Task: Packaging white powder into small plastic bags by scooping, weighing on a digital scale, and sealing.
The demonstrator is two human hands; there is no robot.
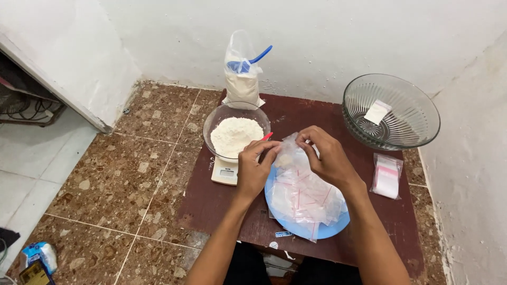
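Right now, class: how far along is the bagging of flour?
Done: filled small bags piled on the blue plate. In hand: left hand and right hand hold one small bag with powder inside. Left: flour in the bowl on the scale, and a pack of empty bags.

Soft, even daylight fills the scene, bright without harshness. The white walls (pixel 317 31) at twelve o'clock bounce it back, slightly washed out. Shadows are faint: a soft one lies under the glass bowl (pixel 391 113) at two o'clock, another beneath the blue plate (pixel 309 229) near centre. The bowl's ribbed rim catches small glints. The doorway (pixel 26 89) at nine o'clock falls dim. Focus is sharp through the middle; the wide lens bends lines at the edges, and the corners soften slightly.
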